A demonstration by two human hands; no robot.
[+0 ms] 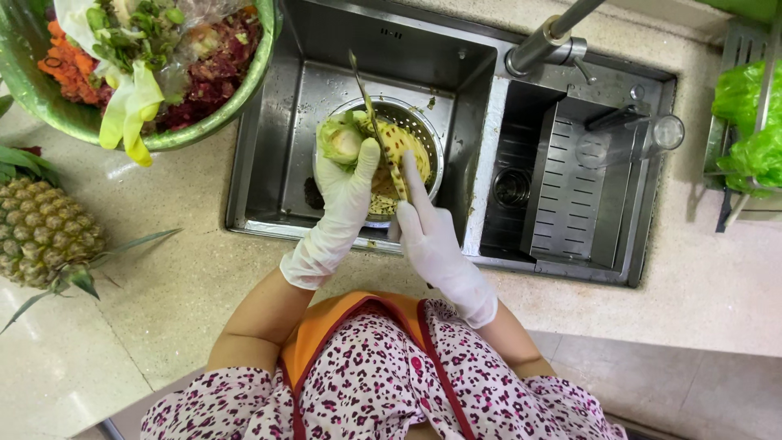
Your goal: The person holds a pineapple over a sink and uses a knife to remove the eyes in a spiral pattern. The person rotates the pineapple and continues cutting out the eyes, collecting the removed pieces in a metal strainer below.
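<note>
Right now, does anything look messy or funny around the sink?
Yes, a little. Small peel scraps lie scattered on the sink floor around the metal strainer, outside it, below the pineapple being cut by the knife. Nothing looks broken or tipped over.

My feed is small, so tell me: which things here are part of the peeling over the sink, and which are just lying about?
In use: left hand holding the pineapple; right hand with the knife; colander underneath, in the sink.

Lying about: whole pineapple, green bowl of scraps, glass, green bags, tap.
</note>
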